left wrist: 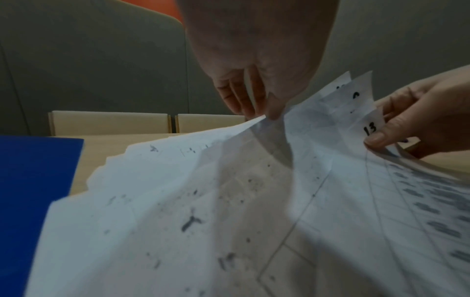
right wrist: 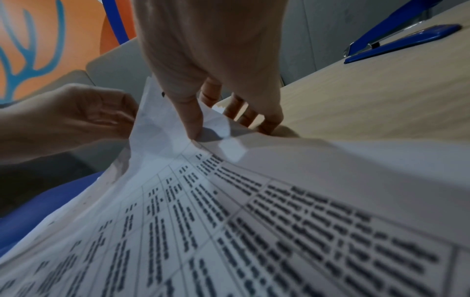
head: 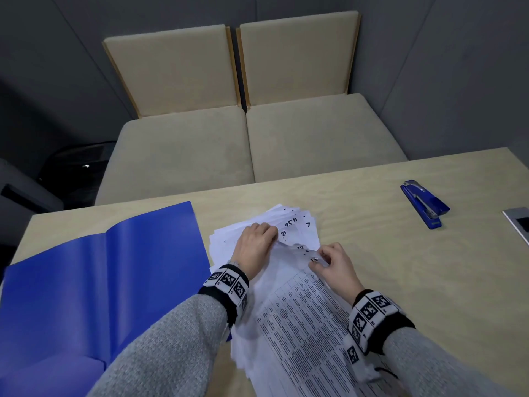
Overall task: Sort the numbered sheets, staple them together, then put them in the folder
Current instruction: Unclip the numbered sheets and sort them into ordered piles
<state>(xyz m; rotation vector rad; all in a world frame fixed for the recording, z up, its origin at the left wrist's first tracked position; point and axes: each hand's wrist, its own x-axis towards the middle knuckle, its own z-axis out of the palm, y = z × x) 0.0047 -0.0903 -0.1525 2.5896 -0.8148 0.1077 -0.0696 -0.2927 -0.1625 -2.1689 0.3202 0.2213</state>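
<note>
A fanned pile of numbered white sheets (head: 294, 285) lies in the middle of the wooden table (head: 400, 267). Corner numbers such as 25, 7 and 13 show. My left hand (head: 259, 239) pinches the lifted corners of several sheets (left wrist: 251, 122) between thumb and fingers. My right hand (head: 329, 260) pinches the corner of the sheet marked 13 (left wrist: 370, 128), thumb on top. A printed table covers the near sheet (right wrist: 279, 221). An open blue folder (head: 94, 282) lies to the left of the pile. A blue stapler (head: 425, 203) lies at the far right.
Two beige upholstered chairs (head: 257, 138) stand beyond the table's far edge. A grey panel with a dark slot (head: 519, 224) is set in the table at the right edge. Bare tabletop lies between the pile and the stapler.
</note>
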